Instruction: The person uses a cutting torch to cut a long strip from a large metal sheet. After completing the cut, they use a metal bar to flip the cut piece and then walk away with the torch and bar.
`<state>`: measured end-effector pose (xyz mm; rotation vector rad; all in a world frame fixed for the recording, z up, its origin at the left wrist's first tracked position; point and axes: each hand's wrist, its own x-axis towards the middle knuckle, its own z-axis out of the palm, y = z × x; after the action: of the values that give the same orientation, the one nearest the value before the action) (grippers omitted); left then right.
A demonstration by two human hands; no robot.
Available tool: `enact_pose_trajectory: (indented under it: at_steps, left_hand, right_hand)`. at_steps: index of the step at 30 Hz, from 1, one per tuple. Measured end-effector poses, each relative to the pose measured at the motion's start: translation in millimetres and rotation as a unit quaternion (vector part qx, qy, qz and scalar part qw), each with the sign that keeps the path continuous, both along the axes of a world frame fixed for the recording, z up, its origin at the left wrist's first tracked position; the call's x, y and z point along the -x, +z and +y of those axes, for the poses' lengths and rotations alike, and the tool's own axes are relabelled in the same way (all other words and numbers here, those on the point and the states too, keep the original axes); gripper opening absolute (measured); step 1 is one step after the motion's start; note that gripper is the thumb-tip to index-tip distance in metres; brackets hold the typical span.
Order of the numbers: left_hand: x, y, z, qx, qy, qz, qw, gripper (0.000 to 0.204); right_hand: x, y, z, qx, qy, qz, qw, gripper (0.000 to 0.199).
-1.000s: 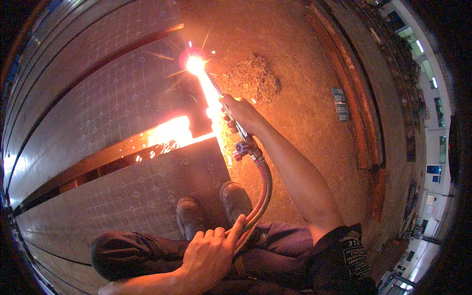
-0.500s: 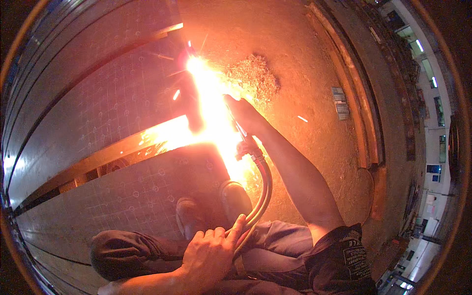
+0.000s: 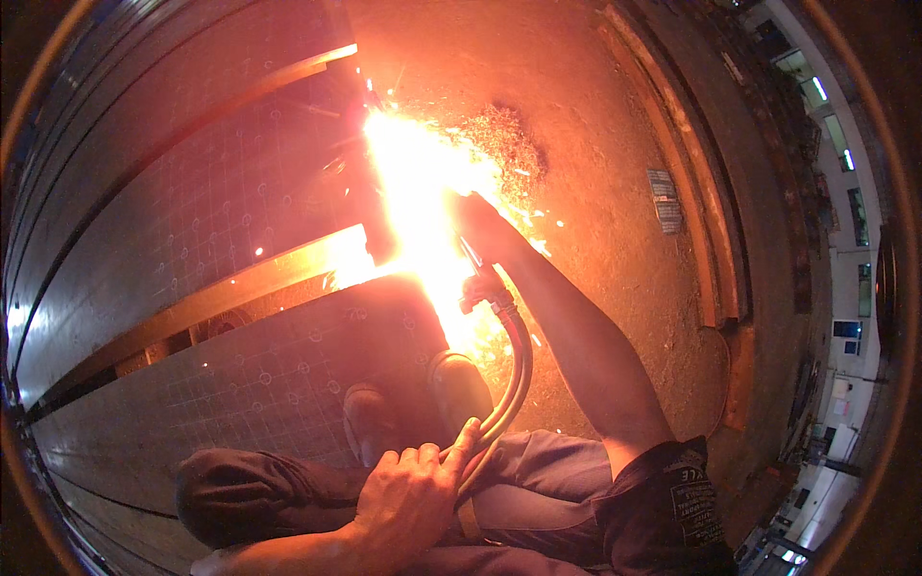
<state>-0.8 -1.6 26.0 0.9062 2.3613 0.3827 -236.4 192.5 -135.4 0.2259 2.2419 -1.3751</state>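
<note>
My right hand point(image 3: 488, 228) is closed around the handle of a cutting torch point(image 3: 483, 288), its fingers partly lost in glare. A blinding white-orange flame with sparks point(image 3: 413, 182) hides the torch tip and the edge being burned. Twin hoses point(image 3: 523, 360) curve from the torch's rear valves down toward my lap. There my left hand point(image 3: 411, 490) grips the hoses, its index finger lying along them. Left of the flame lie flat steel plates point(image 3: 221, 206), marked with a chalk grid and small circles.
My shoes point(image 3: 459, 389) rest on the nearer plate point(image 3: 250, 384), close to the glare. A slot with a lit metal strip point(image 3: 245, 278) separates the plates. Debris point(image 3: 509, 144) lies on the brown floor beyond the flame. Long steel beams point(image 3: 687, 163) and a small striped block point(image 3: 664, 202) are at right.
The glare around my right hand has widened, with more sparks spraying right over the floor. Light and sparks in the slot between the plates have shrunk. Both hands stay nearly in place.
</note>
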Motion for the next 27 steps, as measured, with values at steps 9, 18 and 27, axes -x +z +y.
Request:
enact_pose_trajectory:
  at_steps: [9,18,27]
  left_hand:
    - [8.1,9.5,2.8,0.002,-0.016,-0.030,0.999,0.071]
    - [7.1,9.0,3.7,0.018,-0.026,-0.002,0.999,0.070]
    - [3.5,2.5,0.8,0.003,-0.007,-0.011,1.000,0.068]
  right_hand:
    - [0.1,4.9,-9.2,0.123,-0.083,-0.110,0.983,0.045]
    - [-6.1,15.7,-3.5,0.041,-0.001,0.006,0.999,0.049]
    - [-3.9,11.4,-5.5,0.095,-0.050,-0.053,0.993,0.045]
